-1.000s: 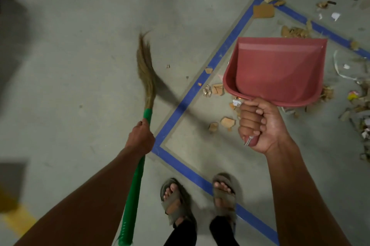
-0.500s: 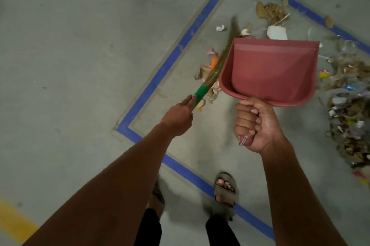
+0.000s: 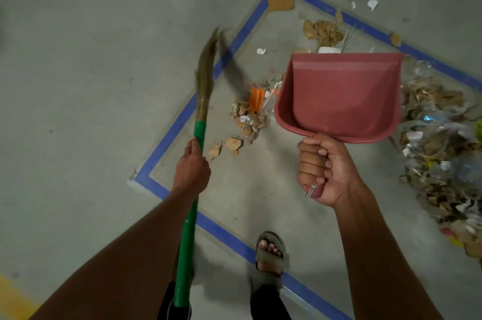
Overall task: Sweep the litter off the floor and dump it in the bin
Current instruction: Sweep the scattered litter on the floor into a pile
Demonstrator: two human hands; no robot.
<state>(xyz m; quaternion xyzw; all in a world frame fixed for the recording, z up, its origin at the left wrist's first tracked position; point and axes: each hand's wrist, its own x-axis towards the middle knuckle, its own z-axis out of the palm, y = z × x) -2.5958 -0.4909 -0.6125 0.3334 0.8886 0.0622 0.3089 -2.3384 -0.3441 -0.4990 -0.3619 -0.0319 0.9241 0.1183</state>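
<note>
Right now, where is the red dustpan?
In the head view, the red dustpan is right of centre, held up off the floor by the right hand, between two litter piles.

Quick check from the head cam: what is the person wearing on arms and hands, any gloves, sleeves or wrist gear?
Nothing is worn on either. The left hand and right hand are bare, with no gloves, rings or watch visible. Both forearms are uncovered up to the frame edge, so no sleeves show. Lower down, a grey-brown open-toed sandal and dark trouser legs are in view.
</note>
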